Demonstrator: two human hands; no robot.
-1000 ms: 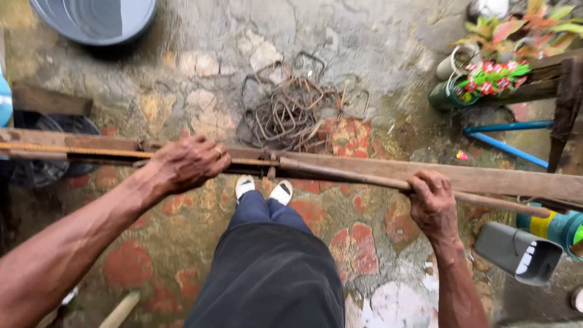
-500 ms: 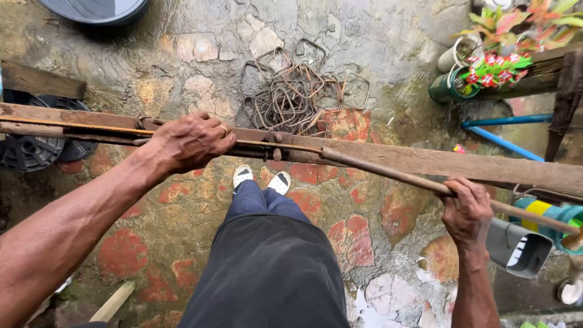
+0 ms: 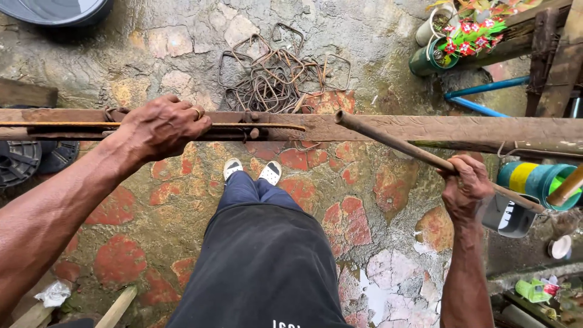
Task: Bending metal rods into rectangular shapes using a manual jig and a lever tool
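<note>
Head view. Left hand point(image 3: 161, 124) clenched over a thin steel rod point(image 3: 255, 126) lying on the wooden plank point(image 3: 437, 129) across mid-frame; right hand point(image 3: 464, 189) grasping a rusty lever pipe point(image 3: 395, 144) at right. Steady work likely needs the rod pinned flat while the pipe swings evenly. Upper centre: bent stirrups point(image 3: 276, 79). Upper right: green pot point(image 3: 428, 59) holding flowers.
</note>
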